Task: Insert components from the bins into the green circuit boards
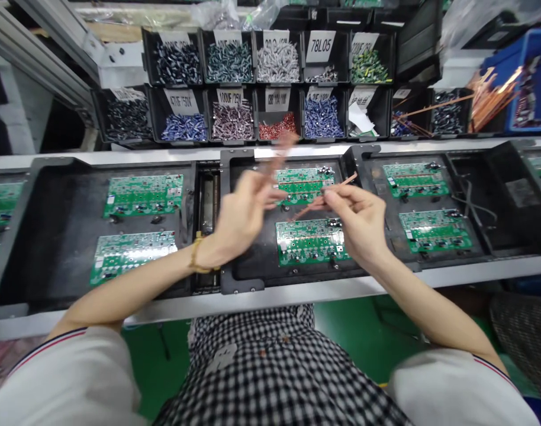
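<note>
My left hand (241, 210), smeared by motion, is closed round a bundle of copper strips (283, 149) that points up toward the parts bins. In my right hand (361, 222) a thin copper strip (302, 212) is pinched between thumb and fingers, slanting down to the left. Both hands are over the middle black tray (253, 266). An upper green circuit board (303, 184) lies behind the right fingers, partly covered by them. Nearer to me is a lower circuit board (310, 245), its right end hidden by my right hand.
Two rows of black bins with components, such as blue capacitors (322, 115), stand behind the trays. A left tray (66, 236) and a right tray (483, 236) hold more boards. Copper strips (492, 100) lean by a blue crate (539, 53) at the far right.
</note>
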### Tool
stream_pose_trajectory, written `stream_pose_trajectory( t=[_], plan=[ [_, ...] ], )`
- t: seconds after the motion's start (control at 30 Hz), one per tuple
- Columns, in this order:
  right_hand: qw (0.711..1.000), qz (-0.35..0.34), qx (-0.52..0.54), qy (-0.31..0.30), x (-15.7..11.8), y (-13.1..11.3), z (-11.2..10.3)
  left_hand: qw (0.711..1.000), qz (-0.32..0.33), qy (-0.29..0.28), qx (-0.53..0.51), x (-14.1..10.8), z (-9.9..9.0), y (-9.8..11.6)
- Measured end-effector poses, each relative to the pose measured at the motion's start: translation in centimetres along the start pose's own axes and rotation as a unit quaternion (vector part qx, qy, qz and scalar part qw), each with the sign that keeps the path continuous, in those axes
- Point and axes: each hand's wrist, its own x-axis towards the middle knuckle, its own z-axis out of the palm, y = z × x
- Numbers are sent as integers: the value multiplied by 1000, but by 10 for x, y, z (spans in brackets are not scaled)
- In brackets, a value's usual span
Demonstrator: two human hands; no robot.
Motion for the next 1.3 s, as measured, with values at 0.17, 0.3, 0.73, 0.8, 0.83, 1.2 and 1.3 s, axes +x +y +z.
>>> stream_pose_trajectory(
  t=[0.17,0.3,0.73,0.8,0.83,1.2,1.3],
  plan=[
    [868,-208,-370,-259,-21,19,-35,949,-158,74,262,-73,-80,-14],
    [771,-288,-464,-328,-33,33,-34,913,-240,88,319,-138,-96,-32],
    [731,-334,-503,-319,-35,35,-26,958,-250,26,140,-146,-46,-40],
    [712,-341,-522,-324,-35,33,-23,962,-243,2,121,-143,-39,-41],
    [702,-343,-531,-329,-35,31,-23,964,-243,-10,110,-141,-37,-41],
    [758,-324,-450,-345,-54,-23,51,931,-310,108,-161,-93,-118,-19],
    [712,-421,-377,-417,-54,-26,104,936,-274,132,-180,-67,-132,-14]
  ],
)
